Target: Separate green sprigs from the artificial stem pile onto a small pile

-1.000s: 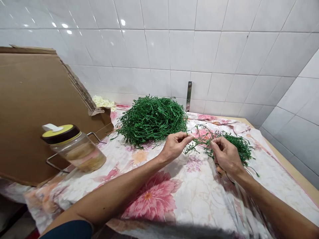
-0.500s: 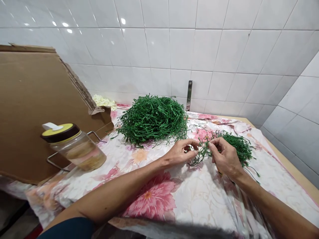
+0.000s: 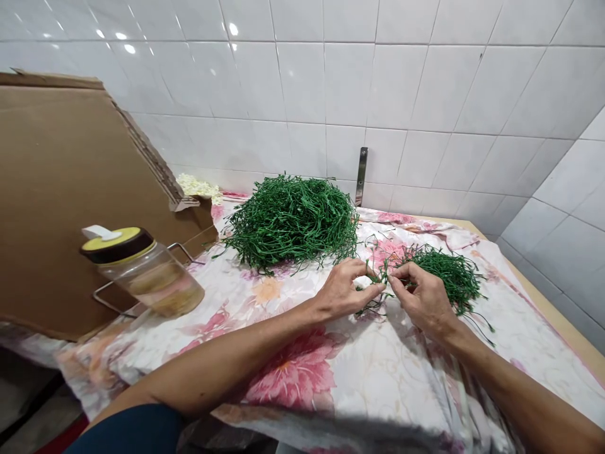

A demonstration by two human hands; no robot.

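Observation:
Over the flowered cloth, my left hand (image 3: 344,290) has its thumb and fingers curled around a few thin green artificial stems (image 3: 384,271). Facing it, my right hand (image 3: 422,295) pinches the same stems between thumb and fingertips; the exact grip is partly hidden. A few more stems lie loose under the left fingers. Just behind the right hand is a small pile of green stems (image 3: 444,274). A much larger heap of green stems (image 3: 293,221) sits beyond the left hand.
On the left, a clear jar (image 3: 165,287) with a yellow-and-black lid holds liquid. Behind it leans a big cardboard sheet (image 3: 61,202), with pale yellow blossoms (image 3: 196,185) near its edge. A metal bracket (image 3: 362,176) stands against the tiled wall (image 3: 302,82). The floral cloth (image 3: 378,378) has folds.
My right hand has shifted slightly left toward the left hand. The left thumb has come forward to the stems, and fewer of them hang between the hands. The view has tilted down slightly.

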